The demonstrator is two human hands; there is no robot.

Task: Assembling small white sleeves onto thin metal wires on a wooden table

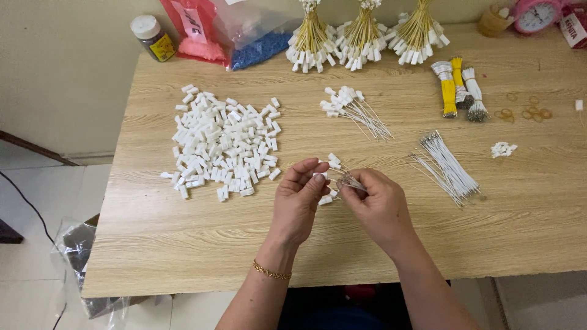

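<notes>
The step in hand appeared to be fitting a thin white wire into a small white plastic connector housing [320, 176], at the near middle of the pale wood-grain worktop [183, 250]. The left hand [298, 201] was closed in a pinch on that housing between thumb and forefinger. The right hand [379, 208] was closed on a small bunch of thin white wires with metal tips [351, 181], its fingertips touching the left hand's. A few finished pieces lay just beside and under the hands. To the left of the hands sat a large loose heap of white plastic housings [223, 146]; beyond the hands lay a fanned group of wires already fitted with housings [354, 110]; to the right lay a bundle of bare white wires [449, 168]. Tied sheaves of finished yellow-wired pieces [364, 33] stood at the far edge. In my judgement, the next move called for lining one metal tip up with the housing's opening and pressing it home; whether the tip was already seated could not be told.
</notes>
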